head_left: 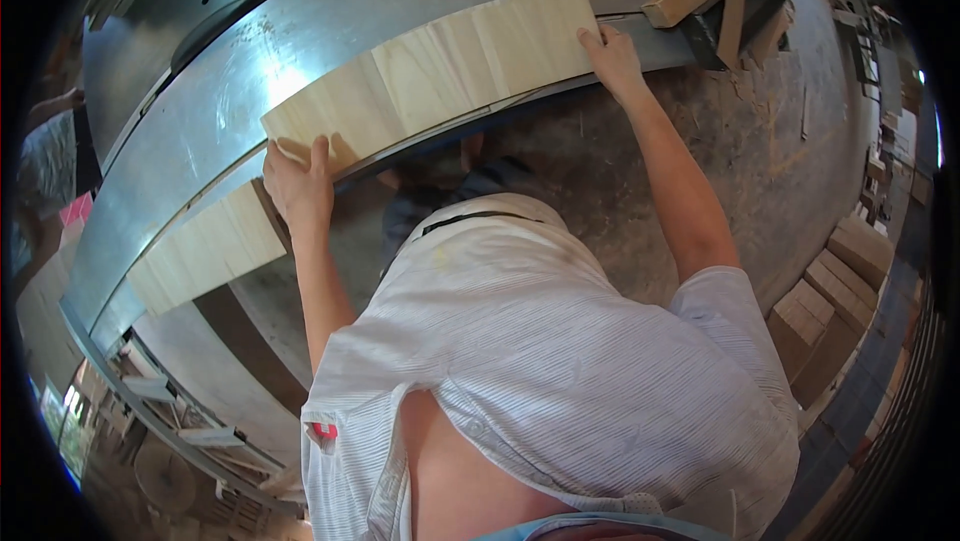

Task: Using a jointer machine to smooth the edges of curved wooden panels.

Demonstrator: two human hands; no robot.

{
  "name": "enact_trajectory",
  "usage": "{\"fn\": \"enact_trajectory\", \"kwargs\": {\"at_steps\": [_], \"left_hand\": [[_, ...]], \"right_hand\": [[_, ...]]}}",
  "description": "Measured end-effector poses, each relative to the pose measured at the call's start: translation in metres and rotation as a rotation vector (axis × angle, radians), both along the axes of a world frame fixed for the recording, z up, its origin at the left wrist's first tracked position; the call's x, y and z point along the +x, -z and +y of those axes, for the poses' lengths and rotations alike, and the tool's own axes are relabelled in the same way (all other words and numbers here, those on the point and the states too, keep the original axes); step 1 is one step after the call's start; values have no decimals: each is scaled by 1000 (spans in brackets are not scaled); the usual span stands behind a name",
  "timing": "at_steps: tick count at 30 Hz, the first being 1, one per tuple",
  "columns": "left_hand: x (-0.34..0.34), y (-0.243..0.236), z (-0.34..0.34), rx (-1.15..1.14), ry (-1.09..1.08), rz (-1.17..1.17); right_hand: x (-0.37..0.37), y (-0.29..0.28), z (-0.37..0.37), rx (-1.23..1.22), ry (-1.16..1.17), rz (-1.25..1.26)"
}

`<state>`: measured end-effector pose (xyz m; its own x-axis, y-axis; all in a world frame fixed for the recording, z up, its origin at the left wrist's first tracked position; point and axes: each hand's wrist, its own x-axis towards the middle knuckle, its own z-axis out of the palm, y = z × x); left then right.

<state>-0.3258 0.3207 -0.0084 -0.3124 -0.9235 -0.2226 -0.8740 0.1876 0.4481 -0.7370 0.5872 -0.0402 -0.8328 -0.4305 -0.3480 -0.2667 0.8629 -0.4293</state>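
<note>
A long pale wooden board [430, 71] lies across a shiny metal machine table [190, 121] along its near edge. My left hand [298, 181] grips the board's left end, fingertips on its near corner. My right hand [615, 61] holds the right end, with thumb and fingers at the near corner. To the left of my left hand, a second, shorter pale board [210, 241] rests lower on the table's near edge, partly past it. The undersides of both hands' grips are hidden.
Offcuts and battens [730, 11] sit at the table's far right end. Wooden blocks [830, 291] are stacked at right. A metal rail frame [190, 406] runs at lower left. Another person [45, 161] stands at far left. Concrete floor [740, 161] shows beyond the table's edge.
</note>
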Motion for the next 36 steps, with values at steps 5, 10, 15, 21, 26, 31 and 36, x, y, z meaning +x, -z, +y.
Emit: {"fn": "enact_trajectory", "kwargs": {"at_steps": [5, 10, 15, 21, 26, 31, 36], "left_hand": [[-1, 9, -19, 150, -185, 205], [2, 10, -25, 228, -237, 155], [10, 15, -29, 334, -334, 157], [10, 12, -29, 398, -366, 186], [9, 3, -22, 375, -352, 277], [4, -9, -39, 262, -312, 463], [-18, -38, -61, 314, -207, 477]], "right_hand": [[-2, -2, -4, -48, -56, 57], [-4, -1, 1, -34, 24, -36], [-7, -1, 6, -60, 2, -67], [-7, 0, 11, -130, 12, -112], [-9, 2, 11, -203, 29, -77], [-27, -12, -4, -311, 19, -11], [-59, -10, -16, -358, 36, -45]]}}
